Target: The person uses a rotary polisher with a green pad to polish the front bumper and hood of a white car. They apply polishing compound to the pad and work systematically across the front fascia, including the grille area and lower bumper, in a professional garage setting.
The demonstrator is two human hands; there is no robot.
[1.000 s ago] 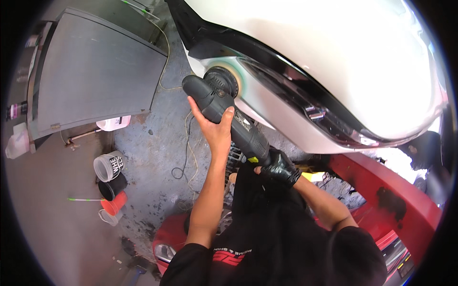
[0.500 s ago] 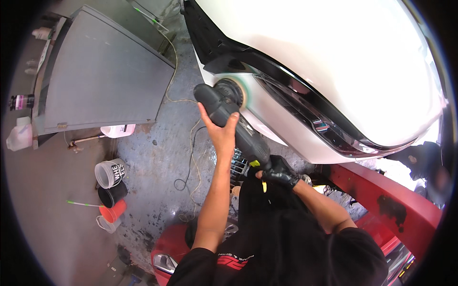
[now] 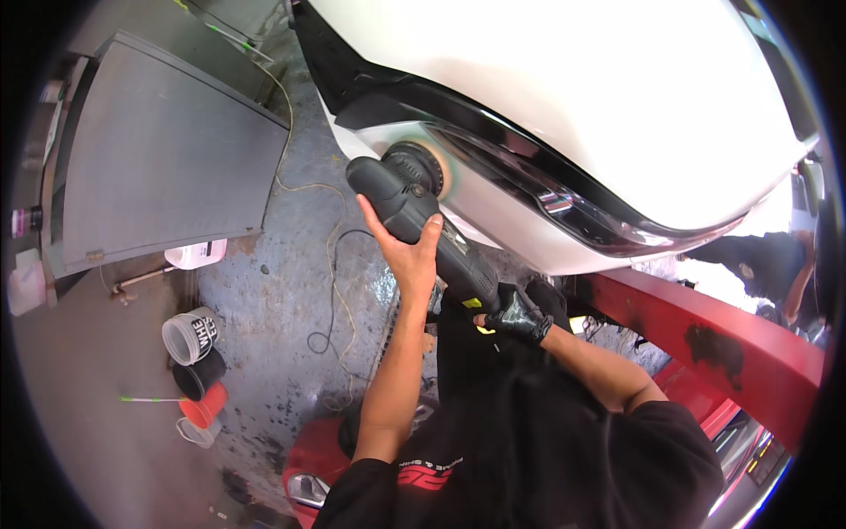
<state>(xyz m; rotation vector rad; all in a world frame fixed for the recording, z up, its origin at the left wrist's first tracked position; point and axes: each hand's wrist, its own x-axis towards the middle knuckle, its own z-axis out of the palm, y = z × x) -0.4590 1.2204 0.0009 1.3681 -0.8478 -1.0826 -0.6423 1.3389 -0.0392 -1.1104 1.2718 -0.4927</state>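
A black electric car polisher (image 3: 463, 261) slants across the middle of the view, its round pad (image 3: 438, 169) against the white front corner panel (image 3: 520, 231) of a car, just below the black trim. My bare left hand (image 3: 411, 261) grips the polisher's body behind its head, with thumb and fingers on opposite sides. My right hand (image 3: 520, 316), in a black glove, is closed around the rear end of the handle. A pale, hazy patch shows on the panel around the pad.
A red beam (image 3: 705, 326) runs at the right, near a person in dark clothing (image 3: 760, 263). Cords (image 3: 333, 256) lie on the floor at left, near buckets (image 3: 196, 375) and a grey cabinet (image 3: 167, 159). A red car (image 3: 310, 454) stands below left.
The polisher's pad has moved to the right along the panel relative to the car. Both hands keep their hold. My view has shifted, so the car appears further left.
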